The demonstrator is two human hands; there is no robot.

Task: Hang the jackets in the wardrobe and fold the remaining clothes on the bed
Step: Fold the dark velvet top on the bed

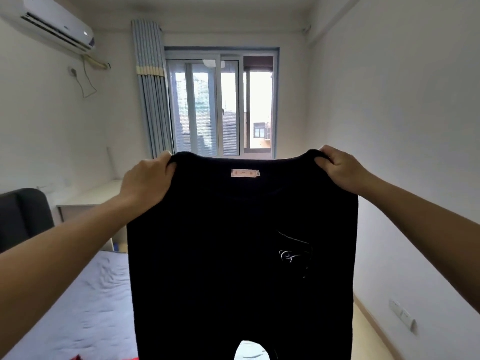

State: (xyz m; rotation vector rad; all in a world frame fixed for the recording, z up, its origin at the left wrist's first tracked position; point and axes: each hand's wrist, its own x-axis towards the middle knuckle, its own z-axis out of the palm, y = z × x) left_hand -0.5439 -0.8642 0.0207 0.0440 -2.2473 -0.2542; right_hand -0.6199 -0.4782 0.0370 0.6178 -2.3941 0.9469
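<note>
Both left hand point(145, 180) and right hand point(340, 170) fingers point(327, 152) clamp the black sweater's point(241, 242) shoulders.

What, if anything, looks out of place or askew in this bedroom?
Only a small thing: the cord below the air conditioner dangles in a loose loop on the left wall. The black top hangs straight, the left hand and right hand gripping its shoulders.
</note>
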